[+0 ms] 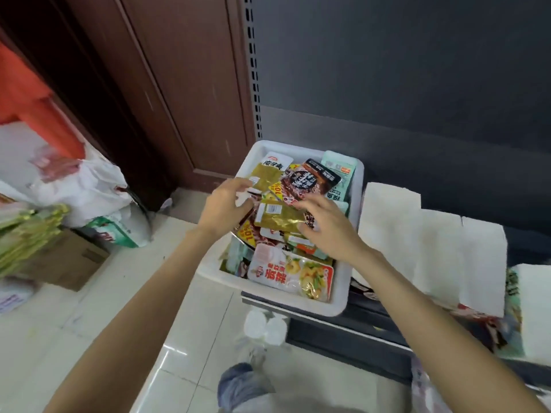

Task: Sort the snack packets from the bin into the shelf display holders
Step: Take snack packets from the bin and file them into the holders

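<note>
I am at the picking step: both my hands are down in the white bin [340,296], which sits on the low dark shelf [351,326] and is heaped with snack packets. My left hand [222,208] has its fingers curled round the edge of a gold packet [264,178] near the back of the heap, thumb and fingertips pinching it. My right hand [326,226] lies on a second gold packet [281,217] in the middle of the pile, fingers bent over its right end; whether they have truly closed under it or only press on it I cannot tell. A large white and red packet [290,274] lies at the near end of the bin, untouched.

The white holders [432,242] stand in a row just to the right of the bin (their open tops are turned away from me, so I cannot see what is in them).

Next, I judge, the gold packets must come free of the heap without dragging the neighbours along, then travel right to whichever holder suits them.
</note>
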Demonstrator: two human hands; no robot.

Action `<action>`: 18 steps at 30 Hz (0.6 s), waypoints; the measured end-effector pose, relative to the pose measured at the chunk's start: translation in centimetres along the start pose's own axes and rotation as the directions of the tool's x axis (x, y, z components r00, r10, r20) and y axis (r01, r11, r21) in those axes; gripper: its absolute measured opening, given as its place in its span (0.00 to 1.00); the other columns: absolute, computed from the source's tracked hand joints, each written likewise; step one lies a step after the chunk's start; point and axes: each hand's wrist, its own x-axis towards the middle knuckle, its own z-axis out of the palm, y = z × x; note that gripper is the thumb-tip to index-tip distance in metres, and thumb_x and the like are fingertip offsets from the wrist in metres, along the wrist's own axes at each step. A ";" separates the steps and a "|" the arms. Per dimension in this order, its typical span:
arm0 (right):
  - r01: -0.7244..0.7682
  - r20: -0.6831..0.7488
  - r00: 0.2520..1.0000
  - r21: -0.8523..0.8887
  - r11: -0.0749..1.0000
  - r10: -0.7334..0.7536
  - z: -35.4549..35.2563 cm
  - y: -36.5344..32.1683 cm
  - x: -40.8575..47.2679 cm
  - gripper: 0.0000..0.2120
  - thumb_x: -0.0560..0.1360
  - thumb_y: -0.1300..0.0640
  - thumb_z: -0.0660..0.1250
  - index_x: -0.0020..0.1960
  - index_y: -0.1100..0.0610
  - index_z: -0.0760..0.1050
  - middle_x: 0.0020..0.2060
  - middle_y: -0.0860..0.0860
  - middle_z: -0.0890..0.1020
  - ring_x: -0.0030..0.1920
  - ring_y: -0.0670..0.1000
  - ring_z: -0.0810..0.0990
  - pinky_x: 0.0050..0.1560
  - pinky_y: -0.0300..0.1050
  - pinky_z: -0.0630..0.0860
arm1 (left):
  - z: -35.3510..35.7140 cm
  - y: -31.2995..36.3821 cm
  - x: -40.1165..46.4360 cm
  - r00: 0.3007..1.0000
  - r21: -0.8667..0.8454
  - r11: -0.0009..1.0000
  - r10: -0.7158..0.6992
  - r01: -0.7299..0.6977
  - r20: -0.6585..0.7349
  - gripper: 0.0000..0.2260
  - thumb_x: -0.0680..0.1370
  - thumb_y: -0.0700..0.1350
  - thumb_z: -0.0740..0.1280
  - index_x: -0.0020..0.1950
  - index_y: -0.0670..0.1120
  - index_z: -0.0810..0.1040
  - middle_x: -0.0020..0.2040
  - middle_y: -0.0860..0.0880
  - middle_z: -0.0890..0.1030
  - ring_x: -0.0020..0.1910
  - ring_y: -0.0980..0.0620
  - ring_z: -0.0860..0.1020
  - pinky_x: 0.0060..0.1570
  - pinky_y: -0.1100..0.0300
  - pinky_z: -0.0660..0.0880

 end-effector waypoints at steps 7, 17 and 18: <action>-0.365 -0.088 0.931 -0.168 0.916 0.355 4.5 -1.7 4.7 0.26 0.81 0.45 0.54 0.76 0.52 0.56 0.76 0.55 0.57 0.76 0.54 0.52 0.75 0.52 0.45 | 1.4 -2.1 7.3 0.919 0.108 0.958 0.219 -0.266 0.329 0.14 0.78 0.47 0.63 0.63 0.45 0.76 0.59 0.45 0.78 0.58 0.45 0.74 0.55 0.55 0.72; -0.233 -0.299 0.931 -0.040 0.972 0.210 4.4 -4.4 2.2 0.22 0.79 0.41 0.54 0.58 0.55 0.78 0.50 0.51 0.83 0.48 0.50 0.81 0.47 0.49 0.78 | 4.7 0.4 11.5 0.783 0.107 0.985 0.039 -0.134 0.620 0.43 0.64 0.57 0.77 0.72 0.44 0.62 0.62 0.44 0.76 0.63 0.43 0.72 0.62 0.50 0.70; -0.248 -0.303 0.920 0.041 0.968 0.249 4.1 -4.4 2.1 0.20 0.80 0.42 0.56 0.58 0.55 0.78 0.48 0.50 0.83 0.46 0.48 0.81 0.45 0.49 0.77 | 4.4 0.2 11.8 0.764 0.002 0.998 0.044 -0.058 0.643 0.42 0.61 0.54 0.79 0.70 0.45 0.65 0.61 0.46 0.77 0.61 0.44 0.74 0.62 0.50 0.71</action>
